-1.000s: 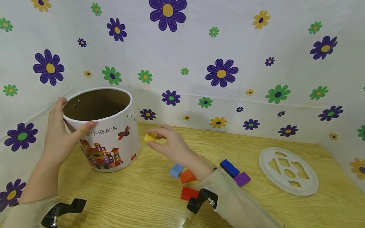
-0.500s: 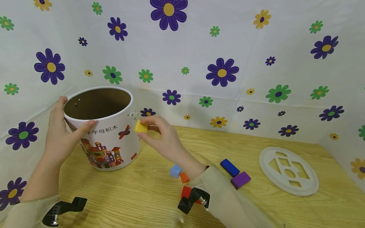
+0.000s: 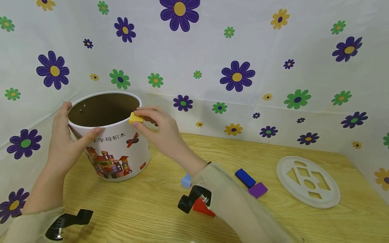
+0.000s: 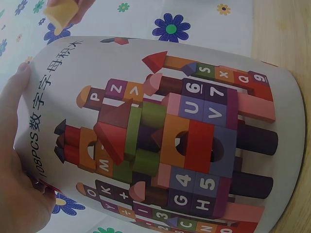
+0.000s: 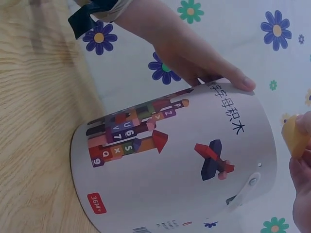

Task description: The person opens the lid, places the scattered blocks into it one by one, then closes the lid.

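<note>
A white bucket (image 3: 121,148) printed with toy-block pictures stands upright on the table at the left in the head view, its top uncovered. My left hand (image 3: 65,138) grips its left side, thumb over the front of the rim and fingers round the far edge. Between thumb and fingers my right hand (image 3: 161,131) pinches a yellow block (image 3: 136,118), held right at the bucket's right rim. The block also shows in the left wrist view as a yellow block (image 4: 62,12) above the rim, and at the right edge of the right wrist view.
On the wooden table (image 3: 146,206) lie a light blue block (image 3: 186,182), a red block (image 3: 203,207) partly behind the right wrist strap, a dark blue block (image 3: 244,178) and a purple block (image 3: 258,190). Farther right lies a round white lid (image 3: 308,182) with shaped holes. A flowered cloth hangs behind.
My right hand has carried the yellow block left and up, from beside the bucket to its rim. The left hand keeps its grip on the bucket.
</note>
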`<action>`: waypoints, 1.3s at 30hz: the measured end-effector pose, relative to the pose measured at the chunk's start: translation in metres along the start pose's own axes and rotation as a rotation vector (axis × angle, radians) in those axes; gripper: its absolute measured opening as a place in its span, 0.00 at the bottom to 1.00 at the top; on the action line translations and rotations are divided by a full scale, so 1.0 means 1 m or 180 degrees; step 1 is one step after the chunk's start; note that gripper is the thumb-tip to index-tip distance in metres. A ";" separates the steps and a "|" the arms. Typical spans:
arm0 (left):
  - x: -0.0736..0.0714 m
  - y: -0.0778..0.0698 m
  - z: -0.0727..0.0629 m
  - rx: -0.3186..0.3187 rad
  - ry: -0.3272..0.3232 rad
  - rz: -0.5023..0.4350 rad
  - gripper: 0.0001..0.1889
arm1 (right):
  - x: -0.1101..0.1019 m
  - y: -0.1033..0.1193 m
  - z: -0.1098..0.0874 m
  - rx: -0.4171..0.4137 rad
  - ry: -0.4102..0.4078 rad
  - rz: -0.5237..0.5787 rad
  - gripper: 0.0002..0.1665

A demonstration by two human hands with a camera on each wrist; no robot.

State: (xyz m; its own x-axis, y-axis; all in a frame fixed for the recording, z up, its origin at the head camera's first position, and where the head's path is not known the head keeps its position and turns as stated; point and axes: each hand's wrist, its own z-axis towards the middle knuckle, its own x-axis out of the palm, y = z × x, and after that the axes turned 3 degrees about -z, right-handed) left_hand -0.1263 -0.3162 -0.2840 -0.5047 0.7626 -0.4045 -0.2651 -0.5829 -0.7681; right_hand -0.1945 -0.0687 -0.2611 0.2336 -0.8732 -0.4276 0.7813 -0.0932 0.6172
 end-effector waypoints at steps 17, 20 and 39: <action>-0.001 -0.002 0.000 -0.0015 -0.0001 0.0015 0.49 | 0.016 0.011 0.030 0.0547 0.0421 -0.0432 0.20; -0.001 -0.002 0.000 -0.0017 0.0000 0.0023 0.49 | 0.016 0.013 0.030 0.0583 0.0551 -0.0611 0.21; -0.001 0.000 -0.001 0.0018 0.0017 0.0016 0.50 | 0.015 0.011 0.020 0.0404 0.0706 -0.0751 0.30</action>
State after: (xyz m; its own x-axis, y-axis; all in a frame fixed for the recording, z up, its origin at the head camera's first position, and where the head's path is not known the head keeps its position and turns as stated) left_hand -0.1251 -0.3170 -0.2837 -0.5015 0.7613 -0.4110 -0.2674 -0.5882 -0.7632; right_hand -0.1936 -0.0928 -0.2475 0.1862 -0.6966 -0.6928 0.7539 -0.3509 0.5555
